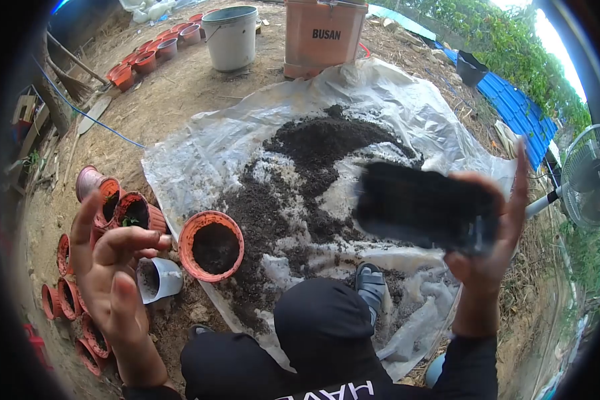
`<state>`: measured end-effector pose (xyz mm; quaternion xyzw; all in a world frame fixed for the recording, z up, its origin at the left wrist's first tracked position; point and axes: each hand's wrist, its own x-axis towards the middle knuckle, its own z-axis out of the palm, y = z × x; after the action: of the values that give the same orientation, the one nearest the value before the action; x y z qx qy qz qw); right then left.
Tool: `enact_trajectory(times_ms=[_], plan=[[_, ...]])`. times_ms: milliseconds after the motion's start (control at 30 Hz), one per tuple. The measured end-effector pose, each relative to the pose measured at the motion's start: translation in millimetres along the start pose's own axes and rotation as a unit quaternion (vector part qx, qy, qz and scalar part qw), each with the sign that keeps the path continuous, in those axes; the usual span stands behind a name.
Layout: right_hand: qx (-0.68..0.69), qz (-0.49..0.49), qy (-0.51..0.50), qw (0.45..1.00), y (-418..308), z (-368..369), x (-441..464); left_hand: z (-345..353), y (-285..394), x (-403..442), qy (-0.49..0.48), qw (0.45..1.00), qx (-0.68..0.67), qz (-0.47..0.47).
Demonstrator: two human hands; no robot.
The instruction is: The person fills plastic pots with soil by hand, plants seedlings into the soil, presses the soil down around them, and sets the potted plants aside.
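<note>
My right hand (490, 272) is raised at the right, gripping a black smartphone (423, 208) that is smeared by motion. On the left my left hand (117, 293) is held up, holding nothing, with some fingers stretched out and others bent. Just right of its fingertips stands an orange plastic pot (186, 245) with dark soil inside. A white pot (169, 277) lies tipped beside it. Dark soil (327, 143) is heaped and spread over a pale plastic sheet (197, 157) in front of me.
More orange pots (140, 213), some with soil or small plants, cluster at the left. A grey-white bucket (233, 43) and an orange container marked BUSAN (325, 37) stand at the back. A fan (585, 179) is at the right. My sandalled foot (371, 287) rests on the sheet.
</note>
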<state>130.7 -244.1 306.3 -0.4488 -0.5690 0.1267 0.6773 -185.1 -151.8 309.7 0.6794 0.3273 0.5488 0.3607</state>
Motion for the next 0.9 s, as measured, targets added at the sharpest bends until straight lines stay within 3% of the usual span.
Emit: enact_trajectory(times_ms=[33, 100, 567, 900], plan=[[0.000, 0.001, 0.000, 1.000, -0.4, -1.4, -3.3, -0.2, 9.0, -0.8, 0.012, 0.999, 0.036, 0.023], [-0.028, -0.014, -0.008, 0.999, -5.5, 2.0, 2.0, -5.8, 15.3, 3.0, -0.040, 0.974, 0.082, 0.206], [-0.221, -0.118, -0.080, 0.965, -31.5, 15.1, 16.8, -29.4, 27.5, 36.5, -0.090, 0.911, 0.130, 0.380], [-0.374, -0.164, -0.140, 0.902, -42.9, 7.4, 7.6, -34.3, 15.9, 59.4, -0.139, 0.854, 0.132, 0.483]])
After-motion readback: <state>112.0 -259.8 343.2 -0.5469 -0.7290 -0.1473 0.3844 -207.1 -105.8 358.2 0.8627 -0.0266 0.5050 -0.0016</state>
